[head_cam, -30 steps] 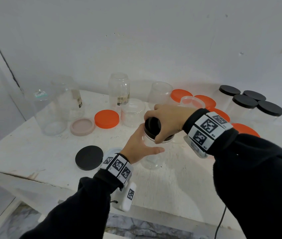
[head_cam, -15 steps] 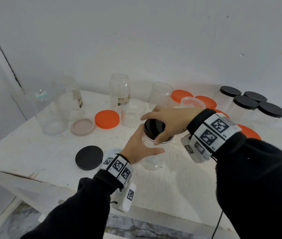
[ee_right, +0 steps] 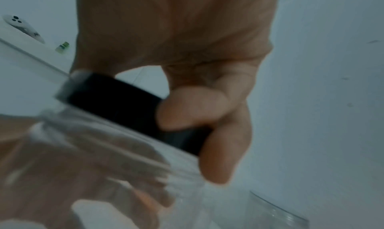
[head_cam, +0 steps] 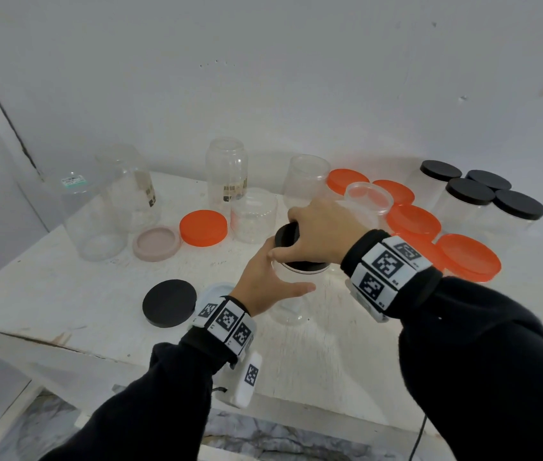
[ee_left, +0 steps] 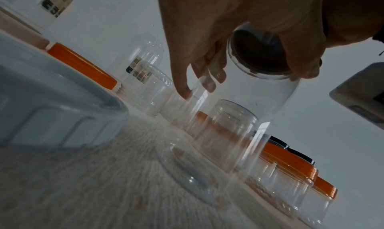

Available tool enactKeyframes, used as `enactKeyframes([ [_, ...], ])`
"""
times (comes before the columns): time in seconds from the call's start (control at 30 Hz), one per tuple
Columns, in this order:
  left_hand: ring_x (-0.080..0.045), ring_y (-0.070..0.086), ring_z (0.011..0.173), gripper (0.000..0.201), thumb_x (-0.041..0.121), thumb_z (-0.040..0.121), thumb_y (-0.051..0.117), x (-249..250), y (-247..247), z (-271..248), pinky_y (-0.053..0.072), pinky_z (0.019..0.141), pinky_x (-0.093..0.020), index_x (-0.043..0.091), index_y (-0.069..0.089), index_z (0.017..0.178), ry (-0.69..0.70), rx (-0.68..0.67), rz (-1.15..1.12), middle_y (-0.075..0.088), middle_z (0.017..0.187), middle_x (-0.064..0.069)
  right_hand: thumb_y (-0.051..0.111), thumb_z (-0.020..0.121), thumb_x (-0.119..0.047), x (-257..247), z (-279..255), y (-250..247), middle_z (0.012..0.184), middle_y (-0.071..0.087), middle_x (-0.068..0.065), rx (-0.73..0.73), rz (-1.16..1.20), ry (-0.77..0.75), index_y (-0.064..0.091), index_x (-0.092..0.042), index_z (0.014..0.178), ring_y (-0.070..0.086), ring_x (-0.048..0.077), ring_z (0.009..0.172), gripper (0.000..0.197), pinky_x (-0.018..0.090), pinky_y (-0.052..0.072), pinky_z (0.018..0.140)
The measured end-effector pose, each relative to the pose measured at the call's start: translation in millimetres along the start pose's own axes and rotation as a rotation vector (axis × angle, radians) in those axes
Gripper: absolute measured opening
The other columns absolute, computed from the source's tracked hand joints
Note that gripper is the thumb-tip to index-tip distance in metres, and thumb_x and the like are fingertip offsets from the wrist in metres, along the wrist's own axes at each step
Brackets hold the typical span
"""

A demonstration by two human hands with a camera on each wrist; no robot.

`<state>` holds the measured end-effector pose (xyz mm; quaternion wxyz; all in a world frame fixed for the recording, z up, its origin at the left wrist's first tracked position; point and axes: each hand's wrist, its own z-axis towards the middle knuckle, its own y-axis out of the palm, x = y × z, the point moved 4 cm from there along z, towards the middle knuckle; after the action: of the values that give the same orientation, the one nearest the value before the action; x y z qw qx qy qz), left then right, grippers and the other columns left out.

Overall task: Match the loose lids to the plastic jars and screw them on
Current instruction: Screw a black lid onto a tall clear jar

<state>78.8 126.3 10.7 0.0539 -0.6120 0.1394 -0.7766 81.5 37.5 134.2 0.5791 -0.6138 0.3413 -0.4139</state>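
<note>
On the white painted wooden table [head_cam: 64, 294], the scene around the work holds as it was a second ago: the tall uncapped clear plastic jars [head_cam: 226, 168] stand at ten to twelve o'clock, the capped jars with orange lids [head_cam: 413, 221] and black lids [head_cam: 469, 191] sit at one to two o'clock, and the loose flat black round lid [head_cam: 169, 302] lies at eight o'clock of the hands, with the loose orange round lid [head_cam: 203, 227] at ten o'clock. The change is at the centre, where the clear plastic jar [head_cam: 291, 294] stands on the table. The right hand [head_cam: 323, 234] has rotated over the last second, its wrist swinging out toward three o'clock while its fingers and thumb stay curled round the rim of the black screw lid [head_cam: 286, 234] sitting on the jar's mouth; the right wrist view, blurred by motion, shows the thumb pressed on the lid's side wall. The left hand [head_cam: 263, 281] has not shifted: it wraps the jar's upper wall from eight o'clock, thumb across the front, holding it against the twist. I judge this as one turn of tightening, so the lid seems a match; whether it is fully seated cannot be told, since the hand hides the seam.
</note>
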Motion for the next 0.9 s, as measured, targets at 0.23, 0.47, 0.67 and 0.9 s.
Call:
enactKeyframes([
  [0.23,0.014,0.047,0.106,0.079,0.025,0.062,0.086,3.9,-3.4,-0.7,0.040,0.082,-0.006,0.028,0.041,0.127,-0.010,-0.035,-0.006,0.052,0.115,0.022,0.062,0.076,-0.062,7.1,0.8,2.7,0.132,0.039,0.003,-0.405,0.069,-0.082,0.024,-0.034,0.143,0.048,0.026,0.116,0.082,0.037,0.044,0.092],
  [0.47,0.003,0.051,0.109,0.085,0.042,0.051,0.082,5.4,-1.0,-2.1,0.044,0.089,-0.015,0.027,0.043,0.125,-0.002,-0.015,-0.023,0.056,0.116,0.015,0.076,0.069,-0.043,4.8,1.0,-5.3,0.096,0.043,-0.008,-0.267,0.139,-0.188,0.045,-0.034,0.129,0.047,0.015,0.093,0.068,0.027,0.042,0.075],
  [0.67,0.000,0.054,0.105,0.078,0.035,0.054,0.082,4.8,-0.9,-0.9,0.044,0.086,-0.018,0.025,0.046,0.122,-0.004,-0.018,-0.018,0.059,0.112,0.011,0.073,0.070,-0.046,6.3,-4.5,-4.8,0.086,0.042,-0.012,-0.173,0.145,-0.214,0.047,-0.032,0.130,0.045,0.012,0.089,0.067,0.023,0.037,0.071],
  [0.9,0.010,0.052,0.100,0.076,0.035,0.053,0.080,8.4,-1.7,-0.5,0.042,0.078,-0.009,0.028,0.045,0.120,-0.015,-0.045,-0.019,0.058,0.109,0.017,0.072,0.068,-0.054,6.8,-3.0,-2.2,0.075,0.036,-0.016,-0.124,0.120,-0.202,0.049,-0.031,0.128,0.046,0.012,0.085,0.067,0.023,0.037,0.069],
])
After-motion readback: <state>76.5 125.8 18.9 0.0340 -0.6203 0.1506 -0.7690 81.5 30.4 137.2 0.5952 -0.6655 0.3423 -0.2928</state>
